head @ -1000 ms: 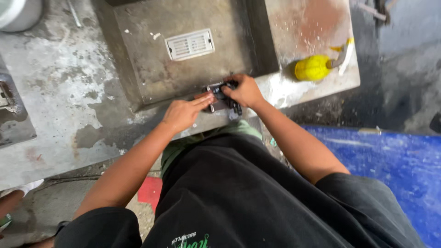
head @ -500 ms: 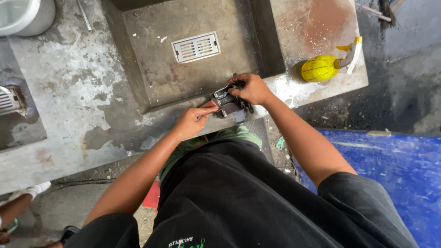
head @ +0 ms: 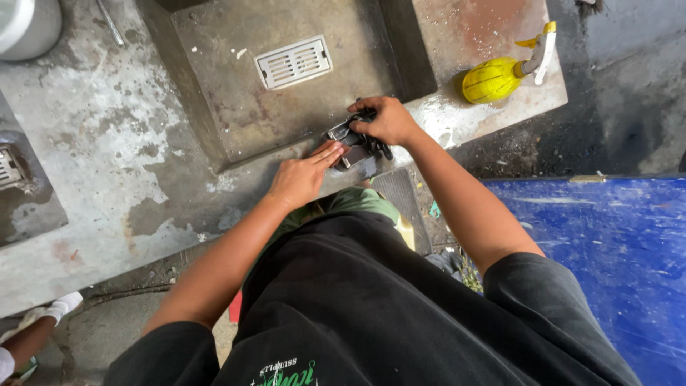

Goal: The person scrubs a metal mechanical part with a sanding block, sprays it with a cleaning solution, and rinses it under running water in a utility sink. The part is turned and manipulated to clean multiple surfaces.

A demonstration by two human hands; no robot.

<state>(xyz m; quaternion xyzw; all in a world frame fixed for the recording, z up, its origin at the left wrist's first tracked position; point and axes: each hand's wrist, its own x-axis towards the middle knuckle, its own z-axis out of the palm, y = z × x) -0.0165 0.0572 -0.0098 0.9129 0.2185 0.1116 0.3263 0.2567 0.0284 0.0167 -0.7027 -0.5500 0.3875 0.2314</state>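
Note:
A small dark metal part (head: pixel 354 146) lies on the front rim of a concrete basin (head: pixel 236 154). My right hand (head: pixel 386 120) is closed over its far end, fingers curled around it. My left hand (head: pixel 300 179) lies flat beside it, fingertips pressing on its near left edge. What the part is exactly cannot be made out under the hands.
A white slotted drain cover (head: pixel 294 62) sits in the sunken basin floor. A yellow spray bottle (head: pixel 500 75) lies on the slab at the right. Blue sheeting (head: pixel 607 243) covers the ground to the right. Another person's foot (head: pixel 43 322) shows at lower left.
The view has shifted slightly. Both hands stay on the dark part, and my left hand has slid a little lower and flatter against it.

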